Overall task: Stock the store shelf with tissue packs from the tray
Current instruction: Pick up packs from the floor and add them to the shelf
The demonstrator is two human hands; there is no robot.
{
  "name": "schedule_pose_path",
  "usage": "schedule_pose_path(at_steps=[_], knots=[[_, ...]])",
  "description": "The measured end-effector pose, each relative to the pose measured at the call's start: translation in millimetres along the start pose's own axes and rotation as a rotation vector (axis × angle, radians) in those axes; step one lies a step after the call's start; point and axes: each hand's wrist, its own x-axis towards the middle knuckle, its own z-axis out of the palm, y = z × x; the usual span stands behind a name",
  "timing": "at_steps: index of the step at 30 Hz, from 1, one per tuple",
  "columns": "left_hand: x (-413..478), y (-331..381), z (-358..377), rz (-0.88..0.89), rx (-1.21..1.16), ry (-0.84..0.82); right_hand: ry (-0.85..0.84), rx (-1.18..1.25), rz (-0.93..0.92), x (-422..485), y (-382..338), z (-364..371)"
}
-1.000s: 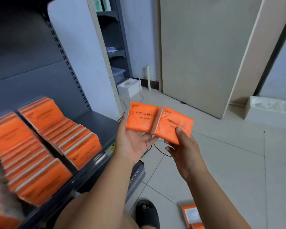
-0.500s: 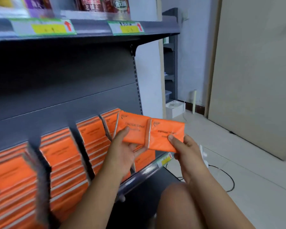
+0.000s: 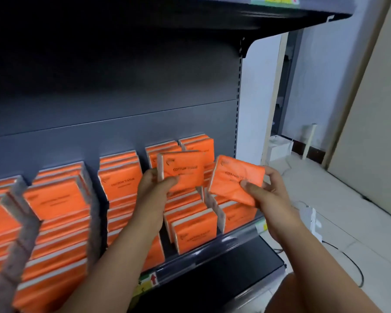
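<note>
Head camera: a person's left hand (image 3: 155,186) grips an orange tissue pack (image 3: 185,170), thumb across its face and fingers curled behind, above the right-hand rows of the store shelf (image 3: 224,242). The right hand (image 3: 264,195) pinches a second tissue pack (image 3: 235,179) near its lower corner, tilted, just beside the first and over the shelf's right end. Below them, stocked packs (image 3: 120,179) stand in rows parted by dividers (image 3: 217,211), running on toward the shelf's left end.
</note>
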Motion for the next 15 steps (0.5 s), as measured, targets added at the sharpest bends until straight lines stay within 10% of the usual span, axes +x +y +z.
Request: schedule_pose_path(at_steps=[15], knots=[[97.5, 3.3, -8.9, 0.574, 0.931, -0.041, 0.118, -0.384, -0.262, 125.2, 35.4, 21.6]])
